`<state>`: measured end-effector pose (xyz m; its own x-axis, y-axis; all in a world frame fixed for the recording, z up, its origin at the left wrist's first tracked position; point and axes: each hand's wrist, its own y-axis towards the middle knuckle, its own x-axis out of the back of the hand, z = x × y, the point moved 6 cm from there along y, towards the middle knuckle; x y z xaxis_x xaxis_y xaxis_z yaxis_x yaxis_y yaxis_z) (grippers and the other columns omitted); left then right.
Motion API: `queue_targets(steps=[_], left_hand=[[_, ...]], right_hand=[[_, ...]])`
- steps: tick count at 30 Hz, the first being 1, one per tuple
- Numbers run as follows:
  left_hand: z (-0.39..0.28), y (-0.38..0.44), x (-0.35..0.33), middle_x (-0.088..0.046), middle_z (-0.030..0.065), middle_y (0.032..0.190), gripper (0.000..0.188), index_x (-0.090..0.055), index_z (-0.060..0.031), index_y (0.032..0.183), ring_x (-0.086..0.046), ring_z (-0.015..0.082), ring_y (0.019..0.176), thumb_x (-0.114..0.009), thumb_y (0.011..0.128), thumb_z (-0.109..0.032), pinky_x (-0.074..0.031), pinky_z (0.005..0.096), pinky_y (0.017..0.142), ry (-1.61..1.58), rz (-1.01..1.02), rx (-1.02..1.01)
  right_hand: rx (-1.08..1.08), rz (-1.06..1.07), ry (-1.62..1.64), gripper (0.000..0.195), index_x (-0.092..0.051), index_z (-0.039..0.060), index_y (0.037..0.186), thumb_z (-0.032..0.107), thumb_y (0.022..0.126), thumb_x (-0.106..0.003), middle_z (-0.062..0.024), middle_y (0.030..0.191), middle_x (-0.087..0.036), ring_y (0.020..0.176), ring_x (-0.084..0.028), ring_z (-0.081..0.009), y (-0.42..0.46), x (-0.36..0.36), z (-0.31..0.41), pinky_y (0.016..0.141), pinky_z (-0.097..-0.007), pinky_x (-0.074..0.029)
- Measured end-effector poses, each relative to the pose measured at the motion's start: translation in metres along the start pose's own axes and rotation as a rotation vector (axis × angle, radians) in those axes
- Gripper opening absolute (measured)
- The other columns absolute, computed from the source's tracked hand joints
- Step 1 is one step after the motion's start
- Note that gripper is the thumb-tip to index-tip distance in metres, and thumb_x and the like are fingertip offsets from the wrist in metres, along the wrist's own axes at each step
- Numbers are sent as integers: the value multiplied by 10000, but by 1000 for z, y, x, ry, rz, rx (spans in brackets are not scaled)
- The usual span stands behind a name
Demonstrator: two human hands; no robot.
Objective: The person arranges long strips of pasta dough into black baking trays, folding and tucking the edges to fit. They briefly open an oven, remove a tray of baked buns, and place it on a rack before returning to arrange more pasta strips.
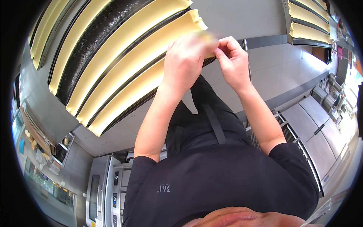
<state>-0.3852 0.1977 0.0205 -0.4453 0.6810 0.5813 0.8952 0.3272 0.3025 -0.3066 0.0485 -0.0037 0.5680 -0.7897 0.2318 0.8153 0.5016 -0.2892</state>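
A black perforated, channelled baking tray [93, 48] lies before me on a steel table. Long pale yellow dough sheets [136, 62] line several of its channels, while one wide channel shows bare black mesh. My left hand [185, 61] is over the right end of the nearest strips, its back towards me. Its fingertips are blurred, with a hint of yellow beside them. Beside it, my right hand [234, 59] brings thumb and forefinger together at the tray's near right corner. Whatever lies between the fingers of either hand is hidden.
Another lined tray [49, 34] is at far left; a third tray [309, 22] stands at upper right. The steel table [241, 17] stretches between. Behind me are an oven [99, 190] and a steel cabinet [317, 127]. Stacked cardboard [37, 124] leans at left.
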Motion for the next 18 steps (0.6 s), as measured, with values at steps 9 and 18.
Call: queue_targets(steps=[9, 18], left_hand=[[-1, 5, -3, -763, -14, 1031, 257, -784, -191, 1016, -731, 229, 998, -760, 805, -46, -501, 385, 816, 24, -7, -5], [0, 10, -1, -721, 39, 969, 263, -794, -118, 1119, -695, 268, 831, -799, 867, -41, -491, 389, 780, 60, 2, 136]], right_hand=[[348, -9, -296, 190, -718, 16, 1118, -79, 954, -734, -50, 1007, -677, 833, -626, -134, 2, 4, 30, 774, -280, -550], [469, -37, -357, 145, -732, -9, 1036, -104, 926, -720, -83, 1039, -685, 835, -667, -187, 6, 2, 25, 718, -308, -568]])
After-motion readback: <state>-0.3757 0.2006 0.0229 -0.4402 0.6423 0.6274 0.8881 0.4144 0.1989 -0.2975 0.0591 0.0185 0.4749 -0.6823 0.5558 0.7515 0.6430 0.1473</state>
